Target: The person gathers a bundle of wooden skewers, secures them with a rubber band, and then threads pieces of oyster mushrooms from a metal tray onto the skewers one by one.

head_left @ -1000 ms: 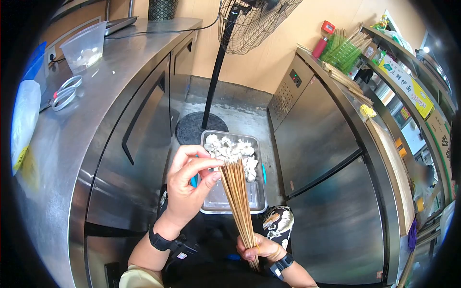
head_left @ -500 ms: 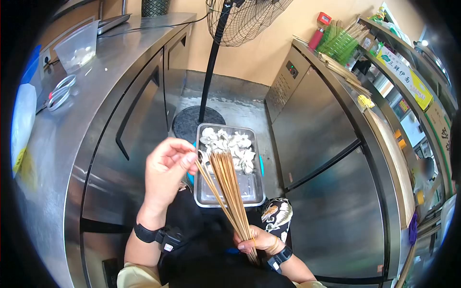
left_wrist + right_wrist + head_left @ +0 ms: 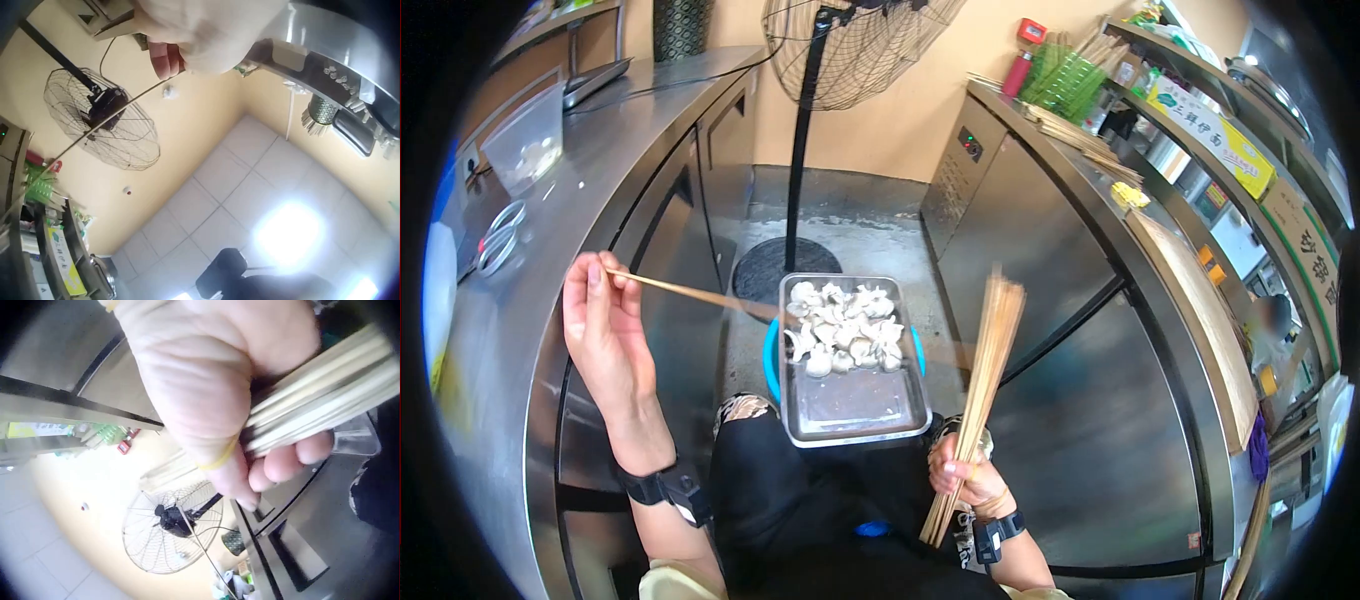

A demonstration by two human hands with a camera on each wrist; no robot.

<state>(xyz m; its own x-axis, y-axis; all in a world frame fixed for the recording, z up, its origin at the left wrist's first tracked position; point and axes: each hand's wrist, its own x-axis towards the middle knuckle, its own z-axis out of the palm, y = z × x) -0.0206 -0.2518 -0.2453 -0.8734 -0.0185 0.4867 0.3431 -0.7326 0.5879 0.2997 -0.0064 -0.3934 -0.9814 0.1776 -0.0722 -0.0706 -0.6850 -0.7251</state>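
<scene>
Left hand: one hand (image 3: 612, 335), raised at the left of the head view, thumb and fingertips brought together in a pinch on the end of a thin stick.
Pinched stick: one thin stick (image 3: 94, 130) distinct in the left wrist view; its length is blurred in the head view, where it slants towards the tray.
Right hand: one hand (image 3: 968, 482), fingers and thumb curled firmly round the lower part of the stick bundle.
Stick bundle: one bundle (image 3: 990, 365), held upright with a slight tilt, to the right of the tray; many sticks, overlapping too closely to count.
Rubber band: one yellow band (image 3: 220, 456) visible round the base of the right thumb.
Wrist devices: two, one black device on the left wrist (image 3: 678, 490) and one on the right (image 3: 990, 538).
Tray: one metal tray (image 3: 855, 408), between the two hands and apart from both.
White pieces: many (image 3: 840, 330), heaped in the far half of the tray; overlap prevents an exact count.
Blue rim: one rim (image 3: 771, 362), showing at both sides beneath the tray.
Fan: one standing fan (image 3: 797, 190), beyond the tray.
Left counter: one pair of scissors (image 3: 502, 236) and one clear tub (image 3: 525, 150).
Right counter: one green basket (image 3: 1063, 82) holding sticks, and one wooden board (image 3: 1195, 330).
</scene>
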